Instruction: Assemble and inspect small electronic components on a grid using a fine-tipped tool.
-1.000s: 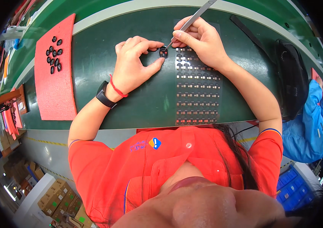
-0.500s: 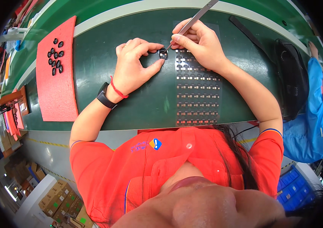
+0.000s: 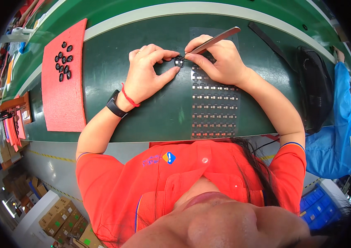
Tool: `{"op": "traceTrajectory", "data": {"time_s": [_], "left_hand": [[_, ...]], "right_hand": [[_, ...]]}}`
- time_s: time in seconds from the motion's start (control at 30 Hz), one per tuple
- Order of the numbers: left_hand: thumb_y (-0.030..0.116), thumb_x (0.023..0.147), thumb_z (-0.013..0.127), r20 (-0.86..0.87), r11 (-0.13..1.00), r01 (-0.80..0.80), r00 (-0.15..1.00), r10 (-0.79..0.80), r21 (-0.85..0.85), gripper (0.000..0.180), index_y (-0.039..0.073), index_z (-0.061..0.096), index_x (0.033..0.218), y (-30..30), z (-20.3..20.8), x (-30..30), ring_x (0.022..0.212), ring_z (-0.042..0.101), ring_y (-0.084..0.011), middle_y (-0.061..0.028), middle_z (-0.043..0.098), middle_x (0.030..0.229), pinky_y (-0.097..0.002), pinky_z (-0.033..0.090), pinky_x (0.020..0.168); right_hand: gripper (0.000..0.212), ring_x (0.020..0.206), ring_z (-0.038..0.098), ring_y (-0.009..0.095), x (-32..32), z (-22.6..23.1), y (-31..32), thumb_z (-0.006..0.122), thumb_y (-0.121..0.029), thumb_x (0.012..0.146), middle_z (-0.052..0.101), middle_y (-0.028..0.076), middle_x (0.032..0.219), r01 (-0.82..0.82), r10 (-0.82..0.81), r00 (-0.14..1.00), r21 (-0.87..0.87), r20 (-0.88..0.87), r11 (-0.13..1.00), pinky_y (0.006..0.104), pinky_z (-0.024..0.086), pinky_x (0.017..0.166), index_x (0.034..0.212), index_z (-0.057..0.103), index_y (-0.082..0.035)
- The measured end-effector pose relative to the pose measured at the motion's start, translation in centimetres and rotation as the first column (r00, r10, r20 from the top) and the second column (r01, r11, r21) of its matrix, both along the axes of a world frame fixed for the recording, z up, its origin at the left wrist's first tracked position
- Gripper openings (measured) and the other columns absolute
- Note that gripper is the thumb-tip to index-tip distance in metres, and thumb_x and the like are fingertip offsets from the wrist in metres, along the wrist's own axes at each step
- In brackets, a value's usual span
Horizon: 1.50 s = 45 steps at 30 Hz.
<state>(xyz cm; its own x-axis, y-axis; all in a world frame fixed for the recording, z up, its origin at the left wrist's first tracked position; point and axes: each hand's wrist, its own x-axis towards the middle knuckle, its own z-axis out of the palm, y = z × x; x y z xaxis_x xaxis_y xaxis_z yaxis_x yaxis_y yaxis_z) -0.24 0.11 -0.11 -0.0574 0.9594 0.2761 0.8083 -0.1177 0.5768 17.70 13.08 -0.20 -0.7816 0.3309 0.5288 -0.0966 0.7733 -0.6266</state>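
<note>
Your left hand (image 3: pixel 150 68) pinches a black part (image 3: pixel 179 62), your right hand (image 3: pixel 221 60) tweezers (image 3: pixel 221 38); many squares (image 3: pixel 215 98) remain on the sheet (image 3: pixel 214 102).

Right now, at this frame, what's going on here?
A person's left hand pinches a small black part over the green table, while the right hand holds a slim metal tool slanting toward it. A clear sheet with rows of small pieces lies partly beneath the right hand; more black parts sit on a pink pad at left.
</note>
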Motion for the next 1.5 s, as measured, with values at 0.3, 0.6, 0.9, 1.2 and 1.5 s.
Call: {"op": "traceTrajectory", "data": {"time_s": [0.3,0.6,0.9,1.2,1.5], "left_hand": [[0.022,0.071,0.074,-0.016,1.0,0.014,1.0,-0.014,0.007,0.026,0.014,0.07,0.096,-0.1,0.1,-0.1,0.077,0.054,-0.0136,0.0034,0.057,0.08,-0.0341,0.033,0.086],[0.021,0.071,0.074,-0.029,1.0,0.015,0.999,-0.014,0.018,0.026,0.015,0.07,0.096,-0.1,0.0,0.1,0.078,0.054,-0.0133,0.0037,0.057,0.08,-0.0337,0.033,0.086],[0.024,0.072,0.072,-0.002,1.0,0.013,1.0,-0.013,0.028,0.023,0.016,0.07,0.093,-0.3,-0.1,-0.6,0.087,0.058,-0.0173,0.0001,0.06,0.083,-0.0357,0.034,0.086],[0.033,0.073,0.072,-0.444,0.891,-0.389,0.773,0.453,0.232,0.022,0.015,0.07,0.085,-5.7,4.1,-9.8,0.083,0.061,-0.0234,-0.0035,0.064,0.082,-0.0416,0.037,0.083],[0.03,0.08,0.066,-0.549,0.456,-0.871,0.295,0.782,0.182,0.022,0.015,0.069,0.096,-15.0,1.7,-21.5,0.085,0.064,-0.0268,-0.0067,0.068,0.088,-0.0419,0.046,0.073]], "right_hand": [[0.01,0.074,0.066,0.017,0.2,0.1,0.2,0.065,-0.003,0.083,0.065,0.008,0.089,-0.028,0.023,0.999,-0.12,-0.043,0.992,0.026,0.052,0.066,0.092,0.063,0.001],[0.009,0.073,0.066,0.014,0.1,-0.3,0.1,0.061,-0.001,0.087,0.064,0.007,0.091,-0.024,0.019,1.0,-0.412,-0.017,0.911,0.0244,0.052,0.066,0.095,0.061,0.002],[0.015,0.075,0.064,0.014,-0.6,-0.4,0.3,0.059,-0.002,0.089,0.064,0.01,0.093,-0.037,0.037,0.999,-0.602,-0.012,0.797,0.0237,0.052,0.067,0.103,0.055,0.002],[0.023,0.068,0.062,0.013,-0.1,-0.8,0.8,0.059,-0.008,0.09,0.064,0.013,0.091,-0.014,-0.059,0.996,-0.783,-0.065,0.621,0.0237,0.051,0.063,0.109,0.052,0.003],[0.02,0.065,0.063,0.012,-0.2,-1.3,1.0,0.061,-0.006,0.089,0.064,0.012,0.088,-0.046,0.007,0.999,-0.802,-0.053,0.596,0.0233,0.052,0.06,0.106,0.052,0.001]]}}
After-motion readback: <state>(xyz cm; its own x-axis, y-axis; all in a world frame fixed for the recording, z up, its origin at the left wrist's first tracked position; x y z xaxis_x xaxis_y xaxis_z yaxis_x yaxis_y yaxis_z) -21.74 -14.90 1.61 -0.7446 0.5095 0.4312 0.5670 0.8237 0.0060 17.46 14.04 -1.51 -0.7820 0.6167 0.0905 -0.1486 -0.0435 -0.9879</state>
